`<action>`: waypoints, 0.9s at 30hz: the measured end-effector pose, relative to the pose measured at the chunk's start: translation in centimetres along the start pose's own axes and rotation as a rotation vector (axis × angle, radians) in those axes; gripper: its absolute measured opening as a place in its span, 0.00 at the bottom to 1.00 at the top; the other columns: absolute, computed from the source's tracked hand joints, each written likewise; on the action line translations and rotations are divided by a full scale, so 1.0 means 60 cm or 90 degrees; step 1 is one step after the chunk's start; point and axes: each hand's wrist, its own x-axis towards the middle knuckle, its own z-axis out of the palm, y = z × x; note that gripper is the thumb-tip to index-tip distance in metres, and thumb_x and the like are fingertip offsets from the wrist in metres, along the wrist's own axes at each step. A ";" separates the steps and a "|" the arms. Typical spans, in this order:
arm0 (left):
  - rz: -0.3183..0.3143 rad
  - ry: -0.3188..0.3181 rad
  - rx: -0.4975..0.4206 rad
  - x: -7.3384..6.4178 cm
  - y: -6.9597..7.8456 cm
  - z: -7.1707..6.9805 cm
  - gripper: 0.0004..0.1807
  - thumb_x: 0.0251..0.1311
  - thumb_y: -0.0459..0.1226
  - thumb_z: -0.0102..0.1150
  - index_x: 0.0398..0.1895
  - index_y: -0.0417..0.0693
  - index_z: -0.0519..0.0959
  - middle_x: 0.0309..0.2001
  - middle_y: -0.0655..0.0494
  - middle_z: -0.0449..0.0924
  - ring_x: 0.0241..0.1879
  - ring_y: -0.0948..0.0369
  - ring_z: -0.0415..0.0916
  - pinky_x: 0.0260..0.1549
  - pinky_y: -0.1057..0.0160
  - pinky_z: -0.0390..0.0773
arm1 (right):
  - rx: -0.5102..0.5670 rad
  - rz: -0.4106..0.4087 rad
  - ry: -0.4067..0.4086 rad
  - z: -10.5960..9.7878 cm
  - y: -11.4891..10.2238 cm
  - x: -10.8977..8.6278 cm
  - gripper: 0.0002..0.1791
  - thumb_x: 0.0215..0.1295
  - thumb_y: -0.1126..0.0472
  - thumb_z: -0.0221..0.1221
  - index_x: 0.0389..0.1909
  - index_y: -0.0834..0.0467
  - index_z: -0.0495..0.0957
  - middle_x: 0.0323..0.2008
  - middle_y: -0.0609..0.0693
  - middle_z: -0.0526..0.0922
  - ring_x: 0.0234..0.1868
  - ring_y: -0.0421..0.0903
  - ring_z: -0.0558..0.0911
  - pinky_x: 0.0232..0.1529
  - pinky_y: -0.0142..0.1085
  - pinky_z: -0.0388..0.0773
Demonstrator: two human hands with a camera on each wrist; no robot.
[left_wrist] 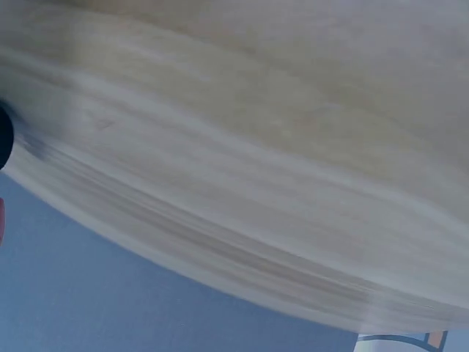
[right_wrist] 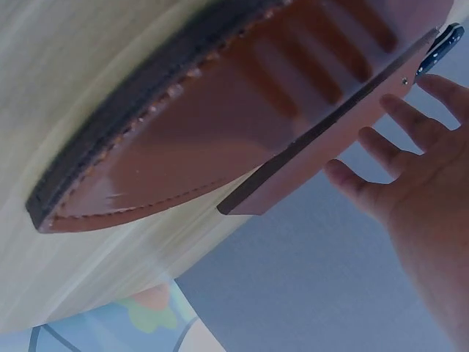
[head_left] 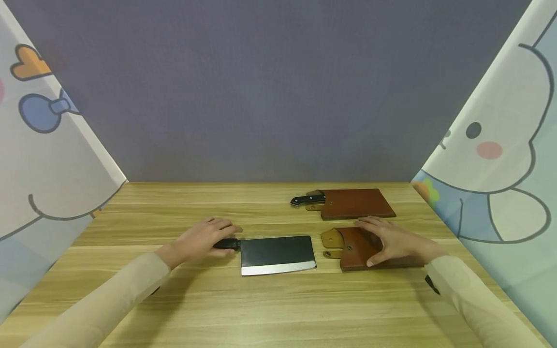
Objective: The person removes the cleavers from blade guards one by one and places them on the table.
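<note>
A cleaver [head_left: 278, 251] with a dark blade and a bright edge lies flat on the table, its black handle [head_left: 228, 244] pointing left. My left hand [head_left: 202, 240] is over that handle, with the thumb on the near side and loosely spread fingers on the far side. To the right, my right hand [head_left: 389, 239] hovers with spread fingers over a brown leather knife sheath [head_left: 357, 249]. Its fingers [right_wrist: 410, 121] show apart from the leather in the right wrist view, mirrored in its shine. The sheath's strap flaps [head_left: 332, 239] lie unfolded toward the cleaver.
Behind the near sheath lies a second brown sheath [head_left: 357, 203], with a black riveted knife handle [head_left: 309, 199] sticking out at its left. A grey panel [head_left: 270, 96] rises at the table's back edge. Cartoon-printed sheets [head_left: 491, 159] flank both sides of the wooden table [head_left: 261, 309].
</note>
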 end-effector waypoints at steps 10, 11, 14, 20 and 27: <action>0.032 0.022 0.029 0.032 0.006 -0.009 0.30 0.57 0.56 0.53 0.59 0.53 0.69 0.48 0.58 0.75 0.49 0.57 0.74 0.51 0.53 0.73 | -0.026 0.002 0.047 -0.008 0.012 0.016 0.53 0.40 0.41 0.69 0.64 0.65 0.61 0.61 0.67 0.64 0.61 0.68 0.61 0.50 0.69 0.59; 0.035 0.029 0.030 0.037 0.006 -0.008 0.29 0.57 0.56 0.53 0.59 0.53 0.70 0.48 0.58 0.76 0.49 0.57 0.75 0.50 0.53 0.73 | -0.031 0.005 0.048 -0.008 0.013 0.018 0.53 0.40 0.40 0.69 0.64 0.65 0.61 0.61 0.66 0.64 0.61 0.68 0.61 0.50 0.69 0.59; 0.035 0.044 0.033 0.050 0.008 -0.004 0.28 0.56 0.55 0.54 0.58 0.54 0.70 0.48 0.58 0.76 0.49 0.57 0.75 0.50 0.53 0.74 | -0.027 0.015 0.052 -0.010 0.016 0.025 0.52 0.41 0.41 0.69 0.64 0.64 0.61 0.62 0.65 0.64 0.61 0.66 0.61 0.52 0.68 0.58; 0.010 0.048 0.037 0.074 0.011 0.008 0.28 0.57 0.55 0.54 0.59 0.55 0.70 0.49 0.58 0.77 0.49 0.57 0.75 0.51 0.53 0.73 | -0.021 0.036 0.061 -0.013 0.019 0.036 0.49 0.43 0.43 0.68 0.64 0.65 0.61 0.62 0.66 0.64 0.61 0.67 0.61 0.53 0.68 0.58; -0.011 0.036 0.056 0.109 0.015 0.018 0.29 0.57 0.56 0.53 0.60 0.55 0.69 0.50 0.56 0.76 0.50 0.55 0.75 0.50 0.51 0.73 | -0.027 0.045 0.079 -0.011 0.029 0.054 0.47 0.45 0.45 0.68 0.63 0.64 0.62 0.61 0.66 0.65 0.60 0.66 0.62 0.51 0.66 0.60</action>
